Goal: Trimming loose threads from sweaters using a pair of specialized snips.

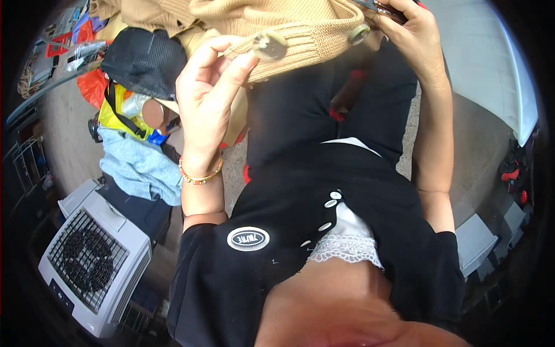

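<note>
The floor (69, 133) is grey. On the right side of the room there is a wide white surface (485, 58) with a smooth face. Low on the left stands a pale grey fan box (95, 254), with a black square grid over its round fan. Near it is a fuzzy light blue cloth (139, 165). Past that sit a bright yellow bag (118, 113), a round brown thing (154, 113), a crinkly red bag (92, 87) and a puffy black mesh thing (144, 63).

The tan knit (324, 40) is up at the top, in front of the person and partly over the black trousers (289, 110). It is soft, with raised lines along its band. Two big round buttons sit on it: a shiny, swirly one (270, 46) and a greenish one (358, 34).

The left hand (205, 107) has its thumb and fingers pinched together on the edge of the band, right by the swirly button. A thin gold and orange bracelet (200, 176) goes around that wrist. The right hand (419, 43) is just beside the other end of the band. Its fingers are closed on a small dark thing (384, 10) with a shiny part, cut off by the top edge.
</note>
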`<move>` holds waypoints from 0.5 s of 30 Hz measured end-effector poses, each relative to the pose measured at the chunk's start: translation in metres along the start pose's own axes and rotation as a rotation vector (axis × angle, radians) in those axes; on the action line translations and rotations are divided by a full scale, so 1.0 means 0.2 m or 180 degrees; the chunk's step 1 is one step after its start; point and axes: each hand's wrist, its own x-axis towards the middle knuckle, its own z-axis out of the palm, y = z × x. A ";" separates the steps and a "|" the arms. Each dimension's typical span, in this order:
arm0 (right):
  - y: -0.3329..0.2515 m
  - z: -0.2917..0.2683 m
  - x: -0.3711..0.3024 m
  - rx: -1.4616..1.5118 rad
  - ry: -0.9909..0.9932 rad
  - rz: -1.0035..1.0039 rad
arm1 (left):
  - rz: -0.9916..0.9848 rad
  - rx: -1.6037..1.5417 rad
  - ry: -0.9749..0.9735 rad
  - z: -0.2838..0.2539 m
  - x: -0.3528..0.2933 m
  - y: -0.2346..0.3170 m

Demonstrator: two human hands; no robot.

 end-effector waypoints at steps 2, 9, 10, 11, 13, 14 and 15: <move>-0.20 0.03 0.05 -0.3118 0.0178 0.1703 | 0.0047 0.0018 -0.0033 0.01 0.01 -0.02; -0.45 0.43 0.11 -0.4034 -0.0854 0.0695 | 0.0014 -0.0134 0.0123 0.08 0.03 0.00; -0.47 0.47 0.12 -0.4008 -0.0929 0.0917 | -0.0008 -0.0205 0.0199 0.09 0.03 0.00; -0.44 0.52 0.12 -0.3781 -0.0912 0.0963 | -0.0021 -0.0207 0.0201 0.08 0.03 -0.01; -0.38 0.51 0.11 -0.3449 -0.1247 0.0677 | 0.0160 0.0009 0.0100 0.06 0.03 -0.04; -0.36 0.50 0.10 -0.3451 -0.1249 0.0694 | 0.0145 0.0001 0.0100 0.06 0.03 -0.05; -0.35 0.50 0.08 -0.3546 -0.1219 0.0749 | 0.0207 0.0042 0.0120 0.07 0.03 -0.04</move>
